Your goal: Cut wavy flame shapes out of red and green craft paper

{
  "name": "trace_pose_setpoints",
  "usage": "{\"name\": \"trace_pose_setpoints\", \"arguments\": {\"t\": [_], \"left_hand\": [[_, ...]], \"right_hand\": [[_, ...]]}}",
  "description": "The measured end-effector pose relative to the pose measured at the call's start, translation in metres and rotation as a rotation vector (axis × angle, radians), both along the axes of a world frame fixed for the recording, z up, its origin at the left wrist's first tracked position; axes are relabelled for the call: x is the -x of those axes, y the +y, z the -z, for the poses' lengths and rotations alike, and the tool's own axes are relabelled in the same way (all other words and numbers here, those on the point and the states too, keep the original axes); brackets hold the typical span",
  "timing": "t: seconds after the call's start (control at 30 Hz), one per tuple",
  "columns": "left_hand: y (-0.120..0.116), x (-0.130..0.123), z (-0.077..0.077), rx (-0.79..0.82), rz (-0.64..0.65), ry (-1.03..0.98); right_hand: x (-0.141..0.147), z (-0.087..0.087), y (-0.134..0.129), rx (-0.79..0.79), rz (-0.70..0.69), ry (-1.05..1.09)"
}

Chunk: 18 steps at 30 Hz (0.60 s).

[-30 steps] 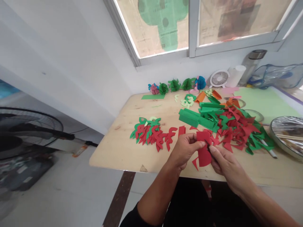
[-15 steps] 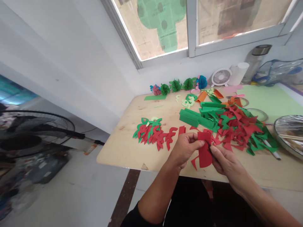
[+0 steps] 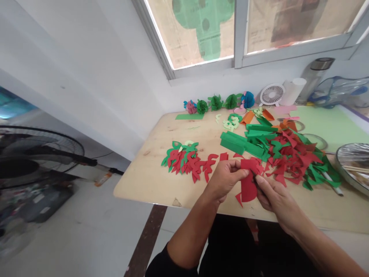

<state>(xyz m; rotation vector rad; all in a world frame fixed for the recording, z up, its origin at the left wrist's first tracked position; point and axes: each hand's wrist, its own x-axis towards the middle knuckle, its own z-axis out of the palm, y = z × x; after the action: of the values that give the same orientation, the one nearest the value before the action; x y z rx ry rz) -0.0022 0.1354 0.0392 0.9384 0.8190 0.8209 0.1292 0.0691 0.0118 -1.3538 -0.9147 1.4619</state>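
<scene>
My left hand pinches a red paper strip between thumb and fingers above the table's near edge. At the strip's right side my right hand is closed around a small dark tool, which looks like scissors; most of it is hidden by the fingers. A red paper scrap is just left of the strip's lower end. To the left lies a pile of red and green paper cut-outs. Beyond the hands are red scraps and folded green strips.
Several paper pom-pom figures line the wall. A small white fan, a bottle and a light green sheet stand or lie at the back right. A foil-covered bowl with chopsticks is at the right edge.
The view has shifted slightly. Both hands keep nearly the same hold on the red paper strip and the dark tool; the loose red scrap beside the strip sits a little differently.
</scene>
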Motion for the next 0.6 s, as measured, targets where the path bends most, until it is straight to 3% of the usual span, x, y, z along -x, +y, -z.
{"name": "trace_pose_setpoints", "arguments": {"t": [0.6], "left_hand": [[0.004, 0.017, 0.001, -0.002, 0.057, -0.020]], "right_hand": [[0.016, -0.003, 0.004, 0.007, -0.003, -0.049]]}}
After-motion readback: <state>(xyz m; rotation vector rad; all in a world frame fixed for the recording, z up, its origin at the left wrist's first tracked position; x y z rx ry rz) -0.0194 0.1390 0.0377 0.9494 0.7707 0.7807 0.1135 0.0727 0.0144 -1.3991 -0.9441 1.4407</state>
